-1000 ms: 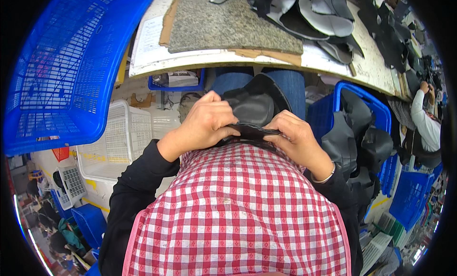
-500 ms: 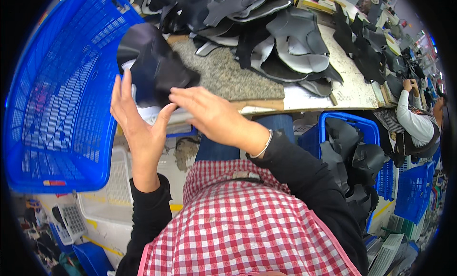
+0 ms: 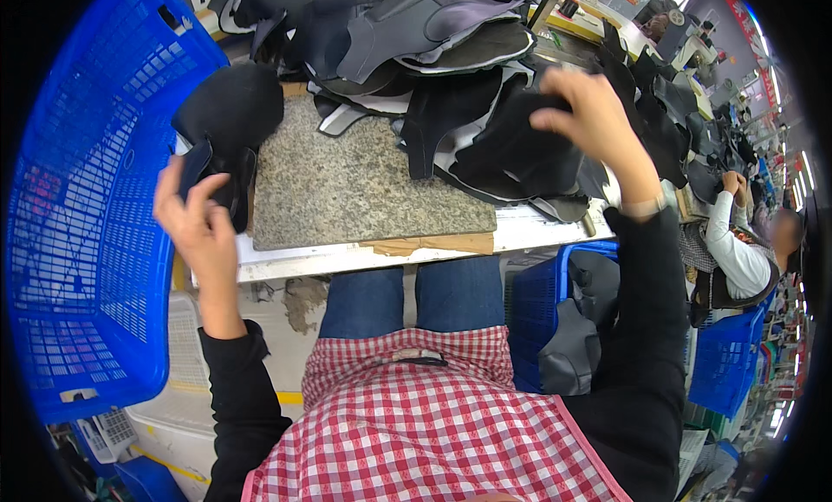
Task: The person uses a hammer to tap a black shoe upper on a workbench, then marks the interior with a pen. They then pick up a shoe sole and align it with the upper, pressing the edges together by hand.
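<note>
My right hand [image 3: 598, 125] is over the right side of a pile of cut leather pieces [image 3: 416, 34]. Its thumb and fingers pinch the upper edge of a black leather piece [image 3: 524, 147], whose dark side faces up and looks slightly blurred. My left hand [image 3: 199, 229] is by the left end of the grey stone slab [image 3: 364, 186], its fingers bent and apart. Just beyond its fingertips lie black leather pieces [image 3: 230, 112], between slab and basket. Those fingers may touch the lowest piece, but do not close round it.
A large blue plastic basket [image 3: 87, 242] stands tilted at the left. The white table edge [image 3: 303, 264] runs before my knees. Another blue basket [image 3: 533, 324] with black pieces stands below at the right. A co-worker [image 3: 737, 251] sits farther right.
My hands have parted: the left has let go of the black piece beside the basket, and the right has moved across to the pile and taken hold of another. The view has shifted.
</note>
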`<control>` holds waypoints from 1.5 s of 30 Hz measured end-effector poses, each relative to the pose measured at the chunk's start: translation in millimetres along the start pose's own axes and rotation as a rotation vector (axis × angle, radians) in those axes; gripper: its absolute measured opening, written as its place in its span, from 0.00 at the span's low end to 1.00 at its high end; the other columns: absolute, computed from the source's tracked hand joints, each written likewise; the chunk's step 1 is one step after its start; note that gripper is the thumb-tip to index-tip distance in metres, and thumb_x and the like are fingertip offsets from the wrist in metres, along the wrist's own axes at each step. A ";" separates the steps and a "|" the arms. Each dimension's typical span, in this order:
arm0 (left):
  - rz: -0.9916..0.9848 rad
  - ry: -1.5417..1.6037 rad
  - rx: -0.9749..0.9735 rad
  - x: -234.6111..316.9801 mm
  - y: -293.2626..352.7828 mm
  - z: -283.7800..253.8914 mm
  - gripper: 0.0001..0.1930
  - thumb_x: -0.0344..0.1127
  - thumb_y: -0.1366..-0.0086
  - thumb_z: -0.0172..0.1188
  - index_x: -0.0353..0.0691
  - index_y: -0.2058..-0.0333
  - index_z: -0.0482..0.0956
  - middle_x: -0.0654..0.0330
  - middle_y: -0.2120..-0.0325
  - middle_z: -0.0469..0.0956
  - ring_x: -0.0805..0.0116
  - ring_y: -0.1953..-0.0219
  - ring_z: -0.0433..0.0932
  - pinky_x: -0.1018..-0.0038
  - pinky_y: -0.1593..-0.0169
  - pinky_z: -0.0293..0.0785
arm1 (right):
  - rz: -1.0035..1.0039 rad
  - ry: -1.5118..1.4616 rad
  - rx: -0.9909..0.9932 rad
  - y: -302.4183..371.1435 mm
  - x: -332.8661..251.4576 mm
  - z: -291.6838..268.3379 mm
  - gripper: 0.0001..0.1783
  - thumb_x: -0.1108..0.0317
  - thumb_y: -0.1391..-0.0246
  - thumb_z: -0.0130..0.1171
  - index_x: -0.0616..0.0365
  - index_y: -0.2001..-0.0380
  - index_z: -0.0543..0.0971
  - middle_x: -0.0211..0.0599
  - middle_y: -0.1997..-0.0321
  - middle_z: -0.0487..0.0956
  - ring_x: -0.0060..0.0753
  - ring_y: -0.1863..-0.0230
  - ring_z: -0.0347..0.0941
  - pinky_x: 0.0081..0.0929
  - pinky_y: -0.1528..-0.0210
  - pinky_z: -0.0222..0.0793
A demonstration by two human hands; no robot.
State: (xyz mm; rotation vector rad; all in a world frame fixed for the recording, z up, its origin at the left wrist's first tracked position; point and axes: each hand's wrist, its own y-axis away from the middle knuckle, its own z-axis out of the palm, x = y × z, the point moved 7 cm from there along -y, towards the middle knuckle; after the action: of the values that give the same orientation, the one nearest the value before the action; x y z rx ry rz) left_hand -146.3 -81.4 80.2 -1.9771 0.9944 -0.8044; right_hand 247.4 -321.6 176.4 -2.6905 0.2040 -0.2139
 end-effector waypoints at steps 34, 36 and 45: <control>-0.013 0.943 -0.191 85.4 35.2 10.2 0.07 0.27 0.41 0.66 0.34 0.65 0.79 0.56 0.73 0.77 0.60 0.71 0.79 0.70 0.67 0.73 | -0.347 -0.923 -0.445 2.5 -207.5 25.2 0.16 0.66 0.49 0.74 0.60 0.59 0.81 0.32 0.65 0.82 0.39 0.61 0.75 0.33 0.57 0.71; -0.339 1.168 -0.440 71.5 49.7 32.2 0.05 0.28 0.34 0.64 0.32 0.65 0.79 0.56 0.72 0.78 0.62 0.70 0.78 0.71 0.63 0.73 | -0.358 -0.855 -0.478 -8.1 -209.6 34.0 0.16 0.66 0.48 0.73 0.60 0.58 0.81 0.33 0.65 0.82 0.40 0.62 0.74 0.33 0.57 0.71; 0.498 0.753 -0.013 101.0 14.5 -17.0 0.18 0.32 0.41 0.65 0.46 0.51 0.85 0.63 0.51 0.83 0.62 0.51 0.81 0.67 0.50 0.77 | -0.391 -0.846 -0.449 -61.5 -193.7 18.2 0.26 0.69 0.45 0.71 0.59 0.43 0.76 0.34 0.49 0.78 0.29 0.56 0.77 0.31 0.50 0.73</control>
State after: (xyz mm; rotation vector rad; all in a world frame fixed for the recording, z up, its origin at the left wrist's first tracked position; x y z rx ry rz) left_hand -114.8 -178.6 95.8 -1.3213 1.8260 -1.2675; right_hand 68.2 -224.9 163.7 -2.9477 -0.5924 0.9487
